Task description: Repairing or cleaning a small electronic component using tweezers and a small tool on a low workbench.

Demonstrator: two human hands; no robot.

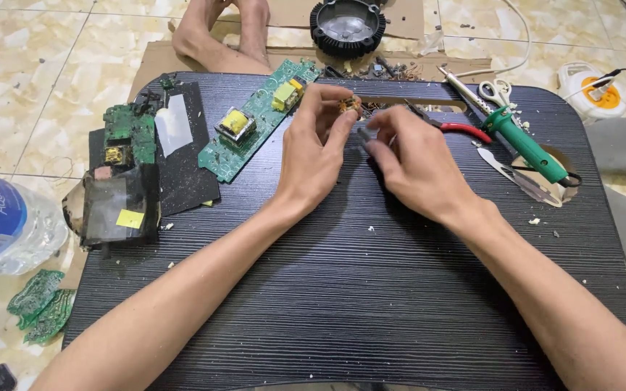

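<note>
Both forearms cross the black tray (371, 304) nearest me. My left hand (311, 156) pinches a small coppery part (349, 106) between thumb and fingertips, at twelve o'clock. My right hand (411, 163) closes on a small grey piece (364, 134) just beside it. At ten o'clock lies a green circuit board (255, 119).
</note>
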